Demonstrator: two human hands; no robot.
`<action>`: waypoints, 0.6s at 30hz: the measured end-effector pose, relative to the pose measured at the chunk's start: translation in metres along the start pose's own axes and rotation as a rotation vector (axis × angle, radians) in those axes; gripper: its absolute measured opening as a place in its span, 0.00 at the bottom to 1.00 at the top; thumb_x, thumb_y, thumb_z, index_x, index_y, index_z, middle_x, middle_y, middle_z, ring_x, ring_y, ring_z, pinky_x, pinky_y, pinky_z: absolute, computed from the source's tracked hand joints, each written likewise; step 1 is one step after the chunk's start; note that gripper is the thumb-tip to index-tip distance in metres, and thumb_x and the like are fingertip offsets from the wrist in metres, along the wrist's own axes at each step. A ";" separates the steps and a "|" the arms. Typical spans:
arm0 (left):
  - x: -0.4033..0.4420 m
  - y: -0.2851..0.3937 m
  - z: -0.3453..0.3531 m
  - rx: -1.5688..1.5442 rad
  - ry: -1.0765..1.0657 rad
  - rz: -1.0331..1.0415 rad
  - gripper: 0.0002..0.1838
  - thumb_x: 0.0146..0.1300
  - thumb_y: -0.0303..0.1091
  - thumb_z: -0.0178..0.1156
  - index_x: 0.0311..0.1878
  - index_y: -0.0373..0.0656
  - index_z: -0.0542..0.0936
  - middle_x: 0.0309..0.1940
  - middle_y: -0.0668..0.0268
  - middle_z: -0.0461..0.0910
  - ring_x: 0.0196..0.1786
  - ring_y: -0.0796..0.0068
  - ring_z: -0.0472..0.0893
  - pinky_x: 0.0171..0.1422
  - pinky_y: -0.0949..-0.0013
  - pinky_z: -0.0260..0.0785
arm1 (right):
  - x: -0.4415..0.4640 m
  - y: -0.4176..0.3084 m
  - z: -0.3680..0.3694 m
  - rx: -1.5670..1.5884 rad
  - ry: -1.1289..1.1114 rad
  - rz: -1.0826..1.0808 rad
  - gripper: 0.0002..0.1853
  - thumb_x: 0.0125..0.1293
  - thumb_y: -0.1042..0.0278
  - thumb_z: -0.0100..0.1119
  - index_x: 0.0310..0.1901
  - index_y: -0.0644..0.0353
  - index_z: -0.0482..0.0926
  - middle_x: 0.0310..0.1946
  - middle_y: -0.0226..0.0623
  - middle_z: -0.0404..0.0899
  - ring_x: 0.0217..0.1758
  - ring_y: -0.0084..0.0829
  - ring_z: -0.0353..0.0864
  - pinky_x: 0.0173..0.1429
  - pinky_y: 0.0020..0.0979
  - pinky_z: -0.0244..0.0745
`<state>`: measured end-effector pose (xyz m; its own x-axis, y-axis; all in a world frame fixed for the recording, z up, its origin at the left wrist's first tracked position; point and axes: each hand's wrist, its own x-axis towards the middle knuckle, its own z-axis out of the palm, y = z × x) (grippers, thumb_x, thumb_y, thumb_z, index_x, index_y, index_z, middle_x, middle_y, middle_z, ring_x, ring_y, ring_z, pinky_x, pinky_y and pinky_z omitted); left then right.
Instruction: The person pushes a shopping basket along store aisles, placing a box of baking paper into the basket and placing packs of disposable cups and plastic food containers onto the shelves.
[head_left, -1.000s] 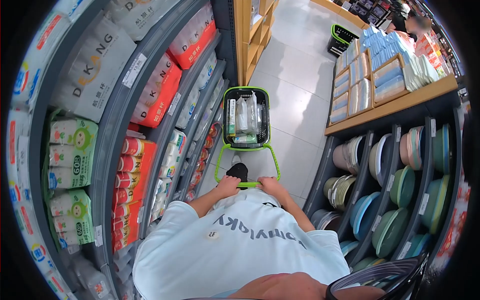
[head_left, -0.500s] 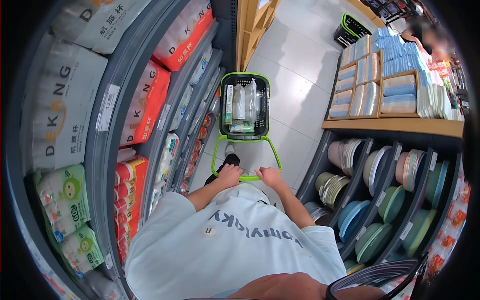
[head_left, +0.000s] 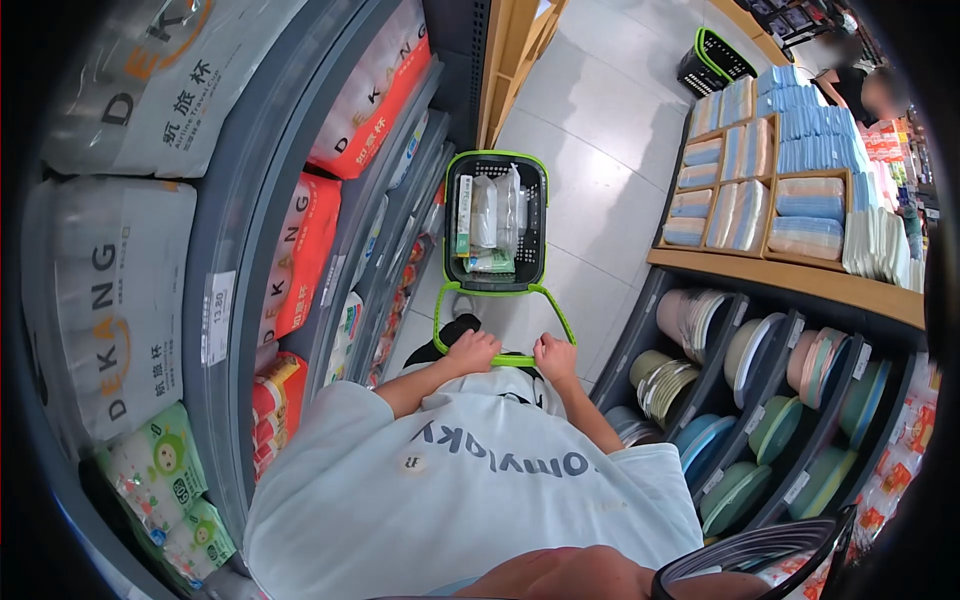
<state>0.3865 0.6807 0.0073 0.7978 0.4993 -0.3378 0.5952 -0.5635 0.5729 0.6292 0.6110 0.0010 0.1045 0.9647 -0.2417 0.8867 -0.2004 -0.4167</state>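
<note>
A black basket with a green rim (head_left: 540, 220) stands on the floor ahead of me, holding several packages in clear and green-and-white wrapping. Its green handle (head_left: 440, 310) leans back toward my body. My left hand (head_left: 472, 353) is closed round the left part of the handle's grip bar. At the right end of the same bar, my right hand (head_left: 555, 356) is closed with the fingers curled round it. Both hands are in front of my pale blue shirt, near waist height.
Close on the left runs a shelf (head_left: 225, 250) of bagged cups and tissues. Bowls (head_left: 760, 350) fill a rack on the right, below folded cloths (head_left: 810, 200). Another basket (head_left: 715, 65) stands farther back on the floor. People are at the upper right.
The shelves on the left have shifted downward in view, and the bagged cups look nearer. The basket has moved slightly right in view. Both hands have stayed on the handle.
</note>
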 end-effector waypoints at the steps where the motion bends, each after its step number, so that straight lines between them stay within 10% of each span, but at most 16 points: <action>1: 0.002 -0.004 -0.001 0.015 -0.013 0.020 0.12 0.53 0.35 0.64 0.41 0.44 0.81 0.40 0.60 0.82 0.50 0.57 0.81 0.52 0.54 0.70 | 0.002 -0.001 0.001 0.002 -0.002 -0.001 0.12 0.64 0.59 0.57 0.27 0.55 0.79 0.19 0.44 0.79 0.24 0.48 0.81 0.31 0.49 0.74; 18: 0.031 -0.010 0.001 0.051 -0.110 0.126 0.10 0.51 0.37 0.66 0.36 0.46 0.80 0.36 0.62 0.82 0.44 0.61 0.82 0.45 0.57 0.70 | -0.005 0.011 -0.005 0.111 0.023 0.112 0.08 0.61 0.61 0.59 0.30 0.55 0.80 0.25 0.43 0.81 0.29 0.50 0.81 0.33 0.50 0.73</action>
<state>0.4057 0.7010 -0.0094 0.8705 0.3491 -0.3469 0.4915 -0.6510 0.5784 0.6410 0.6050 0.0021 0.2112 0.9386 -0.2727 0.8139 -0.3234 -0.4826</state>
